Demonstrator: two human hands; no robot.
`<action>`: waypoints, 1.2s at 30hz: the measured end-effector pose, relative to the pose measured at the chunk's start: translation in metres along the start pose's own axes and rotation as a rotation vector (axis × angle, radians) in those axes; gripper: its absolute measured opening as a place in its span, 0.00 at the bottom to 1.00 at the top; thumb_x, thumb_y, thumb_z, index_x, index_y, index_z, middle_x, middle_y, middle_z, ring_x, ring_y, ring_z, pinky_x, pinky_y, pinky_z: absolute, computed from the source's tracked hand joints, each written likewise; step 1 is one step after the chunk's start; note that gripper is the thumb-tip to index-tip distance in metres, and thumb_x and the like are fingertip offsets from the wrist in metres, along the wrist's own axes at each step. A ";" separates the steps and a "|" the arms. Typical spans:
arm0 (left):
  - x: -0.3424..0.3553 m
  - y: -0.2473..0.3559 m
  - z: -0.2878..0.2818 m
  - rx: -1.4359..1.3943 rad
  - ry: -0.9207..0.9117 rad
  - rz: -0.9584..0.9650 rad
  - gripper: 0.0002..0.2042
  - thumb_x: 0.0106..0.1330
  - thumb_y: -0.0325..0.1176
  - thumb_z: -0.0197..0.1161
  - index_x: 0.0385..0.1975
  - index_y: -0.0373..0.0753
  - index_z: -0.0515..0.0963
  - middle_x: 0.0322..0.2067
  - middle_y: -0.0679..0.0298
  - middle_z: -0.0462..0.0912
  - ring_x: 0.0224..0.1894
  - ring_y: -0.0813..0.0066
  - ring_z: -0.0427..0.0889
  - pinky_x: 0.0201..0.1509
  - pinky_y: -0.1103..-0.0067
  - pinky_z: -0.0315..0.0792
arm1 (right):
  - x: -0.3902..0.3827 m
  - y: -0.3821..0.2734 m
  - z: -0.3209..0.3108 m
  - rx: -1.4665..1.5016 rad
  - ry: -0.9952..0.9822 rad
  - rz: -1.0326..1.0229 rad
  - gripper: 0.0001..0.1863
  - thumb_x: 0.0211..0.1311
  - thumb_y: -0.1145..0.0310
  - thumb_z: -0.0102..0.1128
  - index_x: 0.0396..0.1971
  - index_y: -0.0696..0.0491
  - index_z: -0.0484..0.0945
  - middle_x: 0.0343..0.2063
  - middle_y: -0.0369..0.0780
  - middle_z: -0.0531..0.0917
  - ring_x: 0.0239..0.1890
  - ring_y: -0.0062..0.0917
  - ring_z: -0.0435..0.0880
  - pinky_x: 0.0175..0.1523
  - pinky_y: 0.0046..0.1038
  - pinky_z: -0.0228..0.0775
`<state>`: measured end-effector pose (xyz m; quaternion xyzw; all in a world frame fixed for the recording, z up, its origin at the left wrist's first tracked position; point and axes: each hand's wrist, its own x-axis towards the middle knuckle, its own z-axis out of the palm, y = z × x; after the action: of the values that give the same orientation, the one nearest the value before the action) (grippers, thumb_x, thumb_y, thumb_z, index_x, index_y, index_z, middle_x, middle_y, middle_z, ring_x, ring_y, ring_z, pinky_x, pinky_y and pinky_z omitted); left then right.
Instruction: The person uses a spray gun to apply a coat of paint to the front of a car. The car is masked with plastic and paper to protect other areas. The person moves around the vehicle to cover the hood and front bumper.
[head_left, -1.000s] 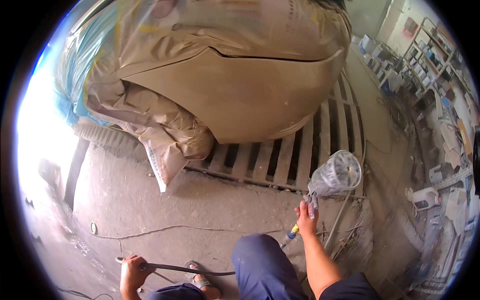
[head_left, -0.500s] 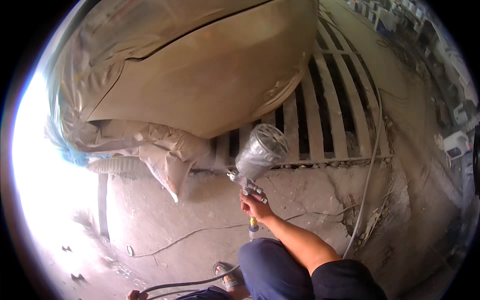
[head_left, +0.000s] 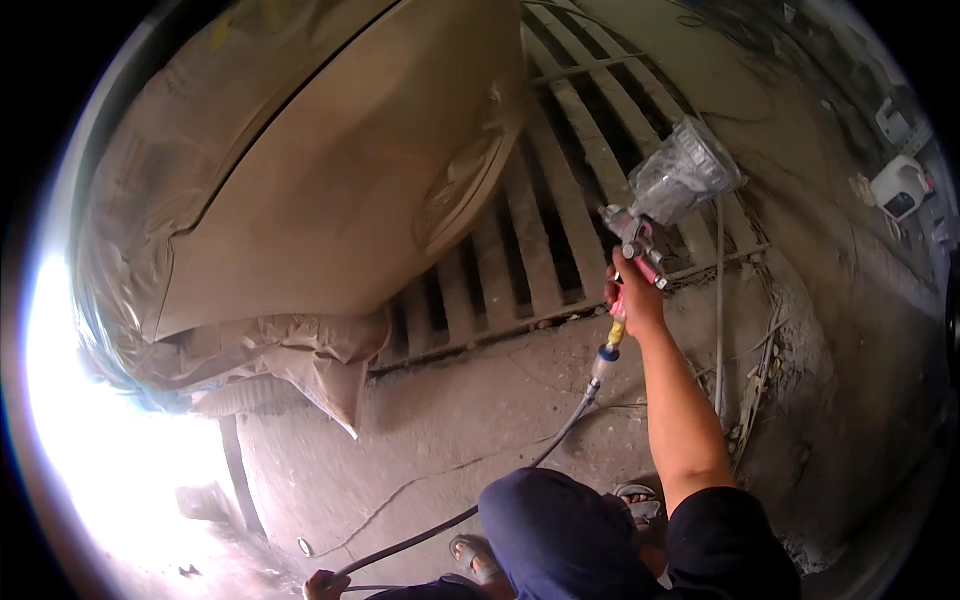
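Note:
My right hand (head_left: 638,296) is wrapped round the red handle of a spray gun (head_left: 636,238). A clear, paint-smeared cup (head_left: 686,172) sits tilted on top of the gun. From the handle's base a dark air hose (head_left: 470,512) runs down to the lower left, where my left hand (head_left: 324,585) is closed round it. The gun's nozzle points left, toward a tan car body panel (head_left: 300,215), and stands apart from it. Tan-coated masking sheet (head_left: 330,365) hangs crumpled along the panel's lower edge.
A slatted floor grate (head_left: 545,225) with dark gaps lies beside the car. Thin cables (head_left: 720,310) cross the rough concrete floor. A white jug (head_left: 900,188) stands at the far right. Bright light glares at the left.
My right hand has carried the spray gun up and to the right, away from the masking sheet. My left hand on the hose has shifted slightly right. The whole view has turned.

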<state>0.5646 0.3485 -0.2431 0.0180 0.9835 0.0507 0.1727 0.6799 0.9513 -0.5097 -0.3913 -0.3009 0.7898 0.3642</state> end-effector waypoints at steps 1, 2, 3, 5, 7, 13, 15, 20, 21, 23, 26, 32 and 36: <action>0.002 0.002 0.003 -0.005 0.014 0.002 0.11 0.42 0.33 0.68 0.20 0.32 0.77 0.12 0.68 0.71 0.18 0.82 0.66 0.22 0.78 0.62 | -0.001 -0.004 -0.003 -0.053 0.004 -0.014 0.13 0.57 0.55 0.57 0.28 0.50 0.74 0.16 0.31 0.72 0.15 0.15 0.70 0.20 0.17 0.59; 0.003 0.004 0.005 -0.011 0.027 0.003 0.11 0.42 0.33 0.67 0.20 0.32 0.77 0.12 0.67 0.71 0.18 0.82 0.66 0.22 0.78 0.62 | -0.002 -0.006 -0.004 -0.108 0.008 -0.028 0.14 0.58 0.54 0.55 0.32 0.50 0.75 0.16 0.31 0.71 0.16 0.14 0.70 0.20 0.16 0.59; 0.005 0.004 0.005 0.022 0.037 0.013 0.11 0.42 0.32 0.68 0.20 0.32 0.77 0.12 0.68 0.71 0.18 0.82 0.66 0.22 0.78 0.62 | -0.003 -0.009 -0.007 -0.161 0.012 -0.046 0.16 0.59 0.52 0.54 0.36 0.49 0.77 0.16 0.30 0.71 0.16 0.13 0.71 0.20 0.15 0.59; 0.008 -0.002 0.000 0.092 0.059 0.028 0.10 0.42 0.32 0.68 0.20 0.32 0.77 0.12 0.68 0.71 0.18 0.82 0.66 0.22 0.78 0.62 | -0.010 0.009 -0.016 -0.177 -0.136 0.072 0.19 0.60 0.50 0.52 0.43 0.49 0.76 0.18 0.29 0.71 0.18 0.12 0.72 0.22 0.14 0.59; 0.010 -0.015 -0.003 0.061 0.052 0.016 0.10 0.42 0.32 0.68 0.19 0.32 0.77 0.12 0.68 0.71 0.18 0.81 0.66 0.21 0.78 0.62 | -0.030 0.022 -0.007 -0.048 -0.285 0.226 0.20 0.58 0.51 0.55 0.44 0.49 0.76 0.22 0.30 0.73 0.19 0.12 0.72 0.21 0.16 0.59; 0.004 -0.074 -0.003 0.333 -0.060 0.621 0.06 0.58 0.35 0.58 0.24 0.40 0.76 0.22 0.58 0.73 0.27 0.61 0.72 0.29 0.68 0.65 | -0.030 0.044 0.007 -0.094 -0.475 0.417 0.16 0.58 0.52 0.56 0.32 0.52 0.74 0.18 0.32 0.75 0.15 0.15 0.73 0.16 0.18 0.58; -0.001 -0.063 0.003 0.267 -0.096 0.569 0.05 0.57 0.34 0.58 0.26 0.41 0.77 0.22 0.59 0.74 0.28 0.61 0.73 0.30 0.67 0.66 | -0.001 0.046 0.004 -0.018 -0.393 0.383 0.15 0.55 0.54 0.60 0.25 0.51 0.71 0.18 0.33 0.75 0.14 0.17 0.72 0.16 0.20 0.60; -0.016 -0.008 0.019 0.163 -0.120 0.537 0.04 0.56 0.32 0.58 0.24 0.41 0.77 0.22 0.59 0.75 0.27 0.61 0.74 0.31 0.68 0.67 | 0.091 0.003 -0.009 -0.060 -0.194 0.219 0.15 0.52 0.54 0.63 0.27 0.49 0.72 0.18 0.33 0.74 0.14 0.19 0.72 0.17 0.22 0.64; -0.018 0.000 0.021 0.224 -0.127 0.456 0.05 0.57 0.32 0.58 0.22 0.39 0.76 0.22 0.59 0.75 0.26 0.62 0.73 0.30 0.69 0.66 | 0.104 -0.011 -0.007 0.016 -0.169 0.145 0.15 0.51 0.55 0.63 0.27 0.49 0.72 0.17 0.33 0.73 0.13 0.19 0.72 0.17 0.21 0.63; -0.027 0.047 0.027 0.047 -0.121 0.292 0.07 0.57 0.33 0.59 0.21 0.39 0.76 0.21 0.59 0.74 0.26 0.62 0.72 0.30 0.69 0.65 | 0.127 -0.042 -0.008 0.036 -0.046 0.092 0.15 0.51 0.55 0.64 0.28 0.49 0.72 0.18 0.33 0.74 0.13 0.19 0.72 0.16 0.21 0.62; -0.031 0.050 0.031 0.007 -0.098 0.306 0.10 0.56 0.36 0.62 0.21 0.36 0.76 0.21 0.57 0.74 0.26 0.62 0.72 0.31 0.69 0.65 | 0.141 -0.069 0.003 -0.075 0.031 -0.073 0.15 0.53 0.54 0.62 0.25 0.49 0.73 0.17 0.32 0.73 0.13 0.17 0.71 0.17 0.20 0.60; -0.029 0.050 0.034 0.076 0.040 0.104 0.12 0.43 0.35 0.69 0.20 0.32 0.78 0.12 0.63 0.74 0.17 0.80 0.71 0.22 0.77 0.66 | 0.093 -0.064 0.002 -0.162 -0.090 -0.072 0.15 0.56 0.54 0.59 0.24 0.50 0.72 0.17 0.31 0.72 0.15 0.16 0.72 0.18 0.19 0.61; -0.031 0.028 0.024 0.056 0.060 0.051 0.13 0.41 0.35 0.71 0.20 0.33 0.78 0.13 0.61 0.75 0.17 0.76 0.73 0.23 0.77 0.68 | -0.011 -0.056 0.005 -0.407 -0.206 0.172 0.16 0.56 0.54 0.59 0.24 0.51 0.72 0.18 0.32 0.74 0.15 0.15 0.72 0.19 0.19 0.61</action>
<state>0.6021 0.3765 -0.2522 0.0462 0.9885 0.0282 0.1410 0.6995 0.9729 -0.4605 -0.3981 -0.4551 0.7767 0.1765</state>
